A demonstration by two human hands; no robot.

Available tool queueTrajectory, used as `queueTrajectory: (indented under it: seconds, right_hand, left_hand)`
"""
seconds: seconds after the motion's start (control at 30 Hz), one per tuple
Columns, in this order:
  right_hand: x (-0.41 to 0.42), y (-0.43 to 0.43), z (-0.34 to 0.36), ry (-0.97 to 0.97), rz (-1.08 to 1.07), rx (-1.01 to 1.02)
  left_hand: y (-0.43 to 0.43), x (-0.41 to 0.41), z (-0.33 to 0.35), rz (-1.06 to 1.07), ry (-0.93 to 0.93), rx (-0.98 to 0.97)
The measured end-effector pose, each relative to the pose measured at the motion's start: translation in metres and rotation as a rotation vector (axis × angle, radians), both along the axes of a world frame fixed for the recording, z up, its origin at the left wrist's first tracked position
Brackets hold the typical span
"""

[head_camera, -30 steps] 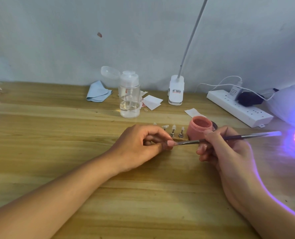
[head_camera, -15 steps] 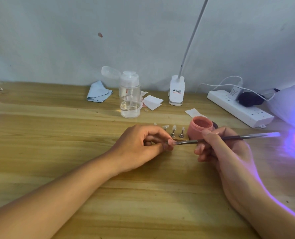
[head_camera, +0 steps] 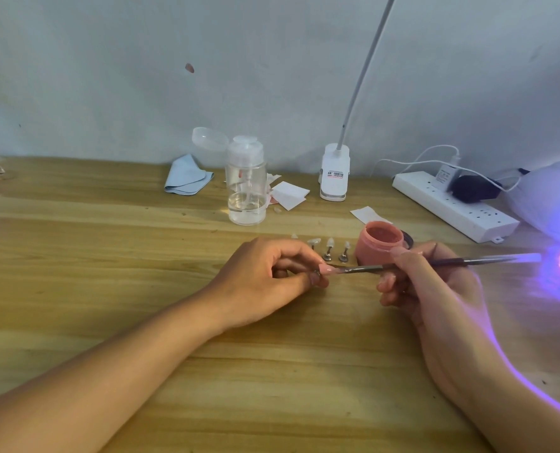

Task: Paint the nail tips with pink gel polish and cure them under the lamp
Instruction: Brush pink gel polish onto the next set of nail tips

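Nail tip (head_camera: 329, 270), coated pink, pinched between thumb and forefinger of left hand (head_camera: 265, 276), other fingers curled beneath, low over the wooden table (head_camera: 108, 240). Meets, at its outer end, the bristles of the brush (head_camera: 360, 269), held near level. Gripped pen-fashion in turn by right hand (head_camera: 435, 289), thumb and fingers curled round the dark handle. Just behind the brush: open jar of pink gel polish (head_camera: 380, 245), close by the right thumb. Left of it, in a row: unpainted tips (head_camera: 329, 250) upright on small stands. At far right: curing lamp (head_camera: 553, 197), glowing violet onto table and right forearm. Along the wall: power strip (head_camera: 452, 207), pump bottle (head_camera: 246, 184), blue cloth (head_camera: 187, 176).
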State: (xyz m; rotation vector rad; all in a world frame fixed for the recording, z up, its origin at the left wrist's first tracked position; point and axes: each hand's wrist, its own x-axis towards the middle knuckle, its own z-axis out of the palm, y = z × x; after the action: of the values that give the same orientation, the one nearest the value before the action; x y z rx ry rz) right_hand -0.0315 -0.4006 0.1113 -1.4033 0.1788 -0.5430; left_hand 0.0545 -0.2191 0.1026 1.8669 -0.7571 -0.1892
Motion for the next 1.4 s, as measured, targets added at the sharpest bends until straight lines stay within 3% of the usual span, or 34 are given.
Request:
queueTrajectory:
  seconds: [1.17,1.4]
  right_hand:
    - [-0.0014,-0.002,0.0012,-0.024,0.001,0.033]
    - [-0.0009,0.0002,0.0025,0.0,-0.003,0.011]
  left_hand:
    - [-0.0011,0.0012,-0.002,-0.011,-0.041,-0.035]
    - [-0.0007,-0.0011,-0.0021,0.017,-0.14,0.035]
